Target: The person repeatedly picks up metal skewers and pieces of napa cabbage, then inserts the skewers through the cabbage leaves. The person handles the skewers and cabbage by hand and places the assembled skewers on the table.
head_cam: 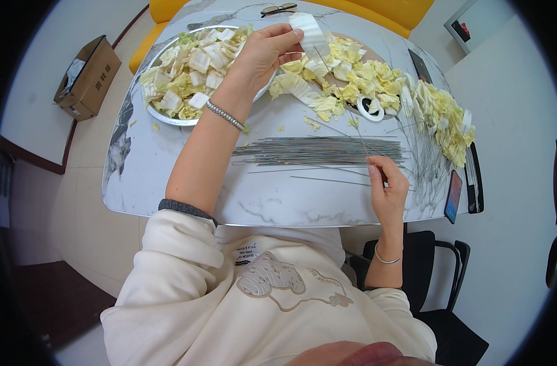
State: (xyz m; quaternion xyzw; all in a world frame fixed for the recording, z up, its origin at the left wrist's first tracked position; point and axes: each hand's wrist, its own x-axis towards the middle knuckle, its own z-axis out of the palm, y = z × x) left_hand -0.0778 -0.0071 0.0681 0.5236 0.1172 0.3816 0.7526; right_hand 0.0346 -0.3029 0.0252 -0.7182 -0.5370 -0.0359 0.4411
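Between its fingers and thumb, my left hand (269,50) holds a pale piece of napa cabbage (309,35) above the table's far side. My right hand (388,183) pinches the near end of a thin metal skewer (340,87), whose far end meets the cabbage piece; whether it pierces it I cannot tell. A bundle of thin metal skewers (319,151) lies crosswise between my hands and the bowl. Cut cabbage fills a large metal bowl (152,110) at the left, behind my left forearm. More cabbage leaves (374,78) are heaped on a round board at the back.
Threaded-looking cabbage (443,119) lies at the right with many skewers beside it. A white ring (370,109) rests by the board. A phone (453,196) lies at the right edge, glasses (279,8) at the far edge. A black chair (425,270) stands at the near right, a cardboard box (90,80) on the floor.
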